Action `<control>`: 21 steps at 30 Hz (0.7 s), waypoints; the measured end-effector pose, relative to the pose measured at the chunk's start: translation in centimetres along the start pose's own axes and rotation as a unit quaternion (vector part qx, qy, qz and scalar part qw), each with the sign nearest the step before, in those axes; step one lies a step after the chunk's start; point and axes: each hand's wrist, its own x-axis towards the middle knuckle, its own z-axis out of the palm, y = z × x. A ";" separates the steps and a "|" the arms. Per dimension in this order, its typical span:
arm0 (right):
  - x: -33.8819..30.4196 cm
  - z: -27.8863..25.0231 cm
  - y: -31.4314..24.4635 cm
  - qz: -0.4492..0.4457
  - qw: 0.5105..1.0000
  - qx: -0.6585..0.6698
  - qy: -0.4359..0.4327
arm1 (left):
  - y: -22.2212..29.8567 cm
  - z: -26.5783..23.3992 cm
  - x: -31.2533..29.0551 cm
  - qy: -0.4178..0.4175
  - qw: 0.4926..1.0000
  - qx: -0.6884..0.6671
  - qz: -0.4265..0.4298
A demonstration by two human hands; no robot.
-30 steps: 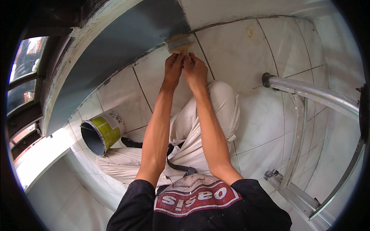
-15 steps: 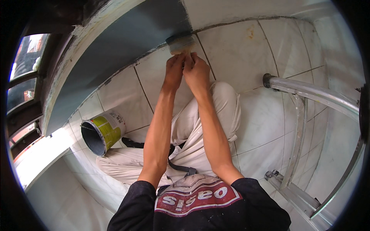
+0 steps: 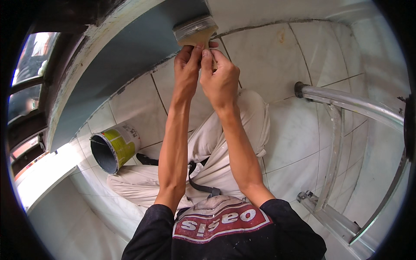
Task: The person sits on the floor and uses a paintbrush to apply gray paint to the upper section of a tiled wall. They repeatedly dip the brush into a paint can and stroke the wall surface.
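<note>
A wide flat paintbrush (image 3: 197,34) with a pale handle is held between both hands, its bristle end against the dark grey painted wall (image 3: 125,52). My left hand (image 3: 186,67) pinches the handle from the left side. Close beside it, my right hand (image 3: 220,78) grips the lower part of the handle, thumb and fingers together. The brush lies near the right edge of the grey area, where it meets a paler wall (image 3: 255,13). Most of the handle is hidden by my fingers.
A paint can (image 3: 115,145) with a green label lies tilted beside my folded leg, dark grey inside. At the right stands a metal ladder (image 3: 336,143) on the tiled floor (image 3: 290,134). A dark-framed window (image 3: 28,86) is at the far left.
Both hands and the paintbrush have moved up the wall and slightly left, off the line where wall meets floor. The paint can and ladder stay in place.
</note>
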 end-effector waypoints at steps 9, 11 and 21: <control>-1.1 -2.0 -5.7 -0.077 0.996 0.032 0.025 | 5.8 1.4 -2.2 -0.040 0.997 -0.003 0.070; -2.7 -2.0 -5.2 -0.070 0.995 0.070 0.018 | 6.2 1.3 -3.7 -0.043 0.995 0.001 0.086; -12.0 -7.8 1.3 0.132 0.967 0.192 -0.100 | 10.8 -9.9 -21.4 0.049 0.970 0.223 0.078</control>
